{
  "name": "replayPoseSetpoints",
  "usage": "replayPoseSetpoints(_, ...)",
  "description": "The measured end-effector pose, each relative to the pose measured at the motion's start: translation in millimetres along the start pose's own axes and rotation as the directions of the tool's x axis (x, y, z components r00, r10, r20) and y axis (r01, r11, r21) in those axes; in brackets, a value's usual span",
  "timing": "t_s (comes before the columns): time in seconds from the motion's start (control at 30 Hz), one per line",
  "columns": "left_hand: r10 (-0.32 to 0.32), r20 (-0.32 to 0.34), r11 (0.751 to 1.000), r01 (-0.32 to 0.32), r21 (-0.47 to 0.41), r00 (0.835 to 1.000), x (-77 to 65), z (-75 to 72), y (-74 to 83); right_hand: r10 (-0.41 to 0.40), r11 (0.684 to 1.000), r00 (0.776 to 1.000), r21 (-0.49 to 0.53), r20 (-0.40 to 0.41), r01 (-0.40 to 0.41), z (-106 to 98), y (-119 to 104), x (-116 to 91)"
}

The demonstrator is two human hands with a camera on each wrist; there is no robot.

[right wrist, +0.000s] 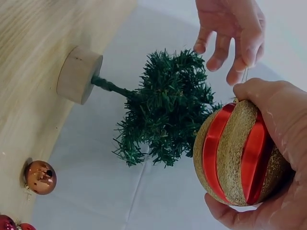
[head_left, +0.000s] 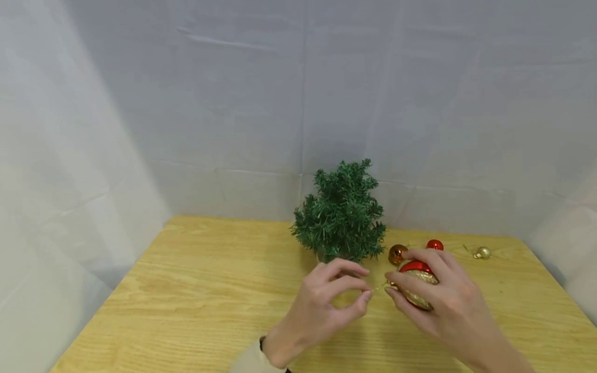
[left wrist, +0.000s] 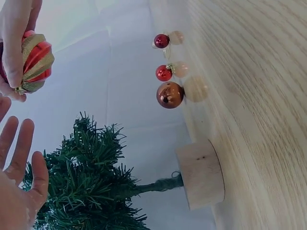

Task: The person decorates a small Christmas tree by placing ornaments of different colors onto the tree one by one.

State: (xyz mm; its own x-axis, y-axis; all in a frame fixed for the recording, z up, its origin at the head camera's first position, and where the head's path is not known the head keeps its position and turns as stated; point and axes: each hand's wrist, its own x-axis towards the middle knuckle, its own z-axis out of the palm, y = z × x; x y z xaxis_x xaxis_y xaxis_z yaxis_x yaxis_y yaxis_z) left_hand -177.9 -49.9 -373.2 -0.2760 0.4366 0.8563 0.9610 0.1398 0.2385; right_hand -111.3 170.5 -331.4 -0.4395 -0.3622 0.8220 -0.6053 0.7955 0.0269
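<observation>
My right hand [head_left: 450, 295] grips a large red and gold striped Christmas bauble [right wrist: 232, 153], its fingers curled round the sides. From the bauble's cap runs a thin gold hanging loop [right wrist: 246, 73]. The thumb and a fingertip of my left hand [head_left: 322, 300] pinch the loop's far end, and its other fingers are bent loosely. Both hands are above the table in front of a small artificial Christmas tree [head_left: 342, 212]. In the left wrist view the tree's round wooden base [left wrist: 201, 175] stands on the table; the head view mostly hides it behind the left hand.
Small baubles lie on the table right of the tree: a copper one [head_left: 398, 254], a red one [head_left: 435, 244] and a gold one [head_left: 483, 253]. A dark red bauble [left wrist: 161, 40] shows in the left wrist view. White sheeting [head_left: 233, 119] hangs behind the wooden table [head_left: 196, 290].
</observation>
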Motion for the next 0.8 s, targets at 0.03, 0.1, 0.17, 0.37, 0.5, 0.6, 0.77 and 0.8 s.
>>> replayPoseSetpoints(0.03,0.012,-0.003,1.000,-0.012,0.017,1.000,0.0,0.4,-0.2,-0.002,1.000,1.000,-0.002,0.004,0.002,0.1,-0.2,-0.3)
replayPoseSetpoints(0.1,0.030,-0.006,0.998,-0.030,0.050,1.000,0.1,1.3,-0.5,-0.004,1.000,1.000,-0.010,0.015,0.004,0.0,-1.0,-1.1)
replayPoseSetpoints(0.17,0.048,-0.010,0.996,-0.047,0.079,0.999,0.4,2.0,-0.7,-0.007,1.000,1.000,-0.022,0.022,0.007,-0.2,-1.8,-2.0)
replayPoseSetpoints(0.37,0.060,-0.011,0.992,-0.059,0.112,0.998,1.3,3.0,0.2,-0.030,0.999,1.000,-0.039,-0.004,0.030,1.1,-4.3,-2.4)
replayPoseSetpoints(0.5,0.069,-0.009,0.990,-0.068,0.125,0.998,1.3,2.8,0.7,-0.053,0.998,0.997,-0.038,-0.061,0.051,2.8,-5.7,-1.6)
replayPoseSetpoints(0.6,0.073,-0.005,0.989,-0.072,0.130,0.997,1.2,2.6,0.7,-0.077,0.996,0.991,-0.050,-0.109,0.072,3.7,-7.5,-0.3)
replayPoseSetpoints(0.77,0.082,-0.009,0.987,-0.080,0.138,0.997,0.1,3.3,0.1,-0.090,0.994,0.988,-0.073,-0.126,0.081,4.5,-9.9,-0.3)
replayPoseSetpoints(0.8,0.081,-0.014,0.987,-0.079,0.138,0.997,-0.5,3.5,0.0,-0.084,0.995,0.989,-0.073,-0.120,0.075,5.0,-9.9,-0.9)
